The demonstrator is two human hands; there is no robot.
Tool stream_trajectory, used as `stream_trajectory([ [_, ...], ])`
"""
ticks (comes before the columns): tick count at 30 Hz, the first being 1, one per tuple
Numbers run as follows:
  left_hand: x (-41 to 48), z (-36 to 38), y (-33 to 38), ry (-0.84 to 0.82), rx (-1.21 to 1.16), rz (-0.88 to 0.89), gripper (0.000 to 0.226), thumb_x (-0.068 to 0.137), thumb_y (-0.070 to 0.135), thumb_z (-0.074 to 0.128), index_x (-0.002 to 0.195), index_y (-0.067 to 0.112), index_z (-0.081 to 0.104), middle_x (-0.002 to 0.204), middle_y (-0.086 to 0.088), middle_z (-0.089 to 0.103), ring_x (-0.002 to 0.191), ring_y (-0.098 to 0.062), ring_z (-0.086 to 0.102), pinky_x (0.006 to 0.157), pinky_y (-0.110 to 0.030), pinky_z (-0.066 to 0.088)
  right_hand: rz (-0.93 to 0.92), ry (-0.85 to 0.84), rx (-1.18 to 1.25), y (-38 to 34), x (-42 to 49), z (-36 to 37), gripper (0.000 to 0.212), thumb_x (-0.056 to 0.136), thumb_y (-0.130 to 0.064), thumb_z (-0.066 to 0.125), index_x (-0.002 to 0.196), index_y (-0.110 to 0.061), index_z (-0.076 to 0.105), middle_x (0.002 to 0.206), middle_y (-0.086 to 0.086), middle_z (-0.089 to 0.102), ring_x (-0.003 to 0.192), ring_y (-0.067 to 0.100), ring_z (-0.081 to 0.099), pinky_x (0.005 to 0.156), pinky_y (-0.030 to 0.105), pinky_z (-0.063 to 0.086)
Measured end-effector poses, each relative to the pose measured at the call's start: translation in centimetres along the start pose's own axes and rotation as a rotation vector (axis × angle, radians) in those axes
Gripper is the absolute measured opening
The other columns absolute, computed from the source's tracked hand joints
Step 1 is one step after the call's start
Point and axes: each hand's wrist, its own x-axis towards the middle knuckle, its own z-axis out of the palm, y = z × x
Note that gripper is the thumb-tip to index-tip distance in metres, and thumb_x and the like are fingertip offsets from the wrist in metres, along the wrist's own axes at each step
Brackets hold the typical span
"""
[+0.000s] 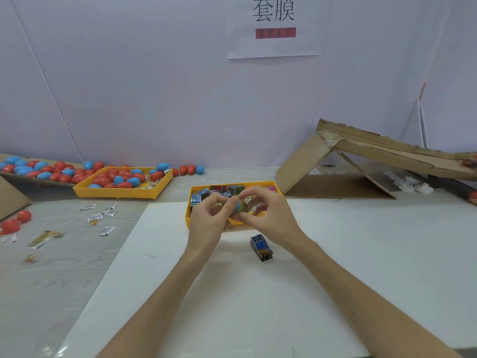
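- In my grip I see a blue egg (235, 202) with a yellow printed band (243, 208).
- Right behind it: yellow tray (188, 218), multicoloured printed sleeves (219, 189).
- Just nearer me: dark sleeve (260, 246), blue pattern.
- Far left: red and blue eggs (103, 180).

Red/blue eggs (121, 177) in yellow tray (116, 194) L; cardboard ramp (374, 148) R.

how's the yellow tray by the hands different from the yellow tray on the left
The near yellow tray holds printed sleeves; the left yellow tray holds red and blue eggs. The near tray sits partly on the white sheet, the left tray on the table. The left hand and right hand hold a blue egg over the near tray, hiding part of it; the left tray is untouched. Both are shallow, rectangular and yellow.
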Motion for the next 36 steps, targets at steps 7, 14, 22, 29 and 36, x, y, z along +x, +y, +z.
stream_trajectory([
  [7, -0.5, 0.5, -0.1, 0.045, 0.158, 0.145, 0.017, 0.102, 0.027, 0.058, 0.088, 0.022, 0.065, 0.063, 0.001, 0.067, 0.055, -0.008, 0.060, 0.053, -0.028, 0.051, 0.063, 0.094, -0.002, 0.5, 0.1, 0.2, 0.025, 0.080, -0.020, 0.083, 0.096, -0.018, 0.064, 0.090, -0.005, 0.069, 0.083, 0.009, 0.065, 0.071, 0.026, 0.053],
  [14, -1.1, 0.8, -0.4, -0.458, 0.479, 0.298, 0.015, 0.088, 0.025, 0.061, 0.089, 0.028, 0.076, 0.091, 0.017, 0.072, 0.090, -0.008, 0.064, 0.068, -0.019, 0.046, 0.354, 0.254, 0.367, 0.8, 1.3, -1.9, 0.024, 0.085, -0.011, 0.079, 0.103, -0.014, 0.064, 0.101, 0.008, 0.069, 0.093, 0.026, 0.071, 0.077, 0.033, 0.061],
  [22, -0.6, 0.9, -1.3, -0.641, 0.632, 0.295, 0.022, 0.089, 0.016, 0.070, 0.104, 0.030, 0.077, 0.104, 0.015, 0.065, 0.092, -0.004, 0.059, 0.076, -0.012, 0.045, 0.606, 0.199, 0.650, 0.0, 3.8, -2.4, 0.031, 0.089, -0.014, 0.075, 0.115, -0.010, 0.060, 0.103, 0.007, 0.072, 0.083, 0.015, 0.071, 0.067, 0.024, 0.054],
  [29, -0.6, 1.1, -1.5, -0.637, 0.646, 0.257, 0.017, 0.089, 0.030, 0.075, 0.105, 0.037, 0.075, 0.103, 0.022, 0.059, 0.089, -0.001, 0.058, 0.069, -0.008, 0.041, 0.778, 0.047, 0.785, -0.2, 7.7, -1.5, 0.027, 0.098, -0.004, 0.061, 0.121, 0.008, 0.058, 0.109, 0.022, 0.068, 0.085, 0.025, 0.073, 0.073, 0.028, 0.062],
  [36, -0.4, 1.2, -1.5, -0.640, 0.682, 0.228, 0.020, 0.089, 0.029, 0.075, 0.106, 0.039, 0.074, 0.104, 0.022, 0.059, 0.090, -0.001, 0.059, 0.071, -0.012, 0.046, 0.578, 0.621, 1.278, 0.6, 12.1, -9.7, 0.036, 0.107, -0.038, 0.038, 0.127, -0.009, 0.042, 0.124, 0.021, 0.063, 0.093, 0.035, 0.068, 0.076, 0.038, 0.054],
])
